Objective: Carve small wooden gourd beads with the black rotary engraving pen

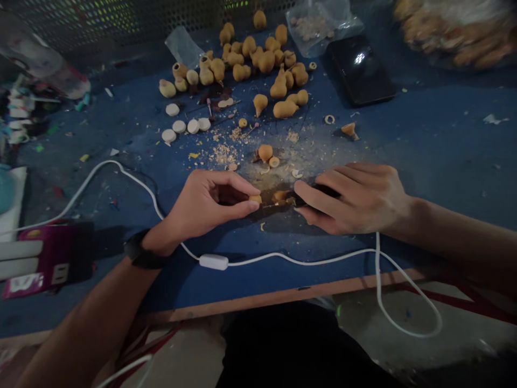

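Note:
My left hand (210,203) pinches a small tan gourd piece (255,199) between thumb and fingertips. My right hand (351,198) is closed around a black handheld rotary tool (319,191), and its thin metal bit (274,205) reaches toward that piece. The tip seems to meet the piece, though the fingers partly hide the contact. A white cord (291,256) with an inline switch (214,262) runs below both hands. Just ahead of the hands lie a small round gourd (265,153) and a cut ring (274,161) among shavings.
Several dried gourds (266,62) and white discs (180,126) lie on the blue worktable (436,140), with sawdust (222,155) around them. A black phone (361,70) sits at the back right. A power strip (44,261) lies at the left, and the table's wooden edge (283,293) runs in front.

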### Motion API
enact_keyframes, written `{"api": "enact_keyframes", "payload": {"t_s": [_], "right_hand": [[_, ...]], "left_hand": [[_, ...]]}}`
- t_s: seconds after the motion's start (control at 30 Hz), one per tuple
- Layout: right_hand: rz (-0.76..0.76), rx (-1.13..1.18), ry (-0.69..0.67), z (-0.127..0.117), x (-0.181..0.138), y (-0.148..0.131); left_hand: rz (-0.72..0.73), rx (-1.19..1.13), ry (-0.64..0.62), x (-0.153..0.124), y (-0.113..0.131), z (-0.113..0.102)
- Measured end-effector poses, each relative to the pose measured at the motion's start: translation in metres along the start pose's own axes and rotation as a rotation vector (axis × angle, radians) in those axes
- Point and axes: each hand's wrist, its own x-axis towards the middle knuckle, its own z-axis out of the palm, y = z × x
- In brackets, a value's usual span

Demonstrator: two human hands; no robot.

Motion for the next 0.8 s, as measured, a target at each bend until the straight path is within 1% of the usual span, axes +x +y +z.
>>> {"api": "enact_keyframes", "payload": {"t_s": [0.1,0.27,0.37,0.57,0.8], "right_hand": [[0.008,-0.005,0.002,0.0000,0.0003,-0.0006],[0.006,0.018,0.018,-0.0012,0.0018,0.0000],[-0.002,0.014,0.005,-0.0018,0.0023,0.0007],[0.008,0.011,0.022,0.0006,0.0003,0.0002],[0.015,0.010,0.002,0.0015,-0.0013,-0.0013]], "left_hand": [[0.015,-0.007,0.007,-0.0001,-0.0002,0.0000],[-0.001,-0.006,0.006,-0.0003,0.0004,0.0006],[0.005,0.000,0.013,-0.0004,0.0013,0.0008],[0.018,0.003,-0.024,-0.0001,-0.0006,-0.0019],[0.005,-0.007,-0.016,0.0005,0.0004,-0.0010]]}}
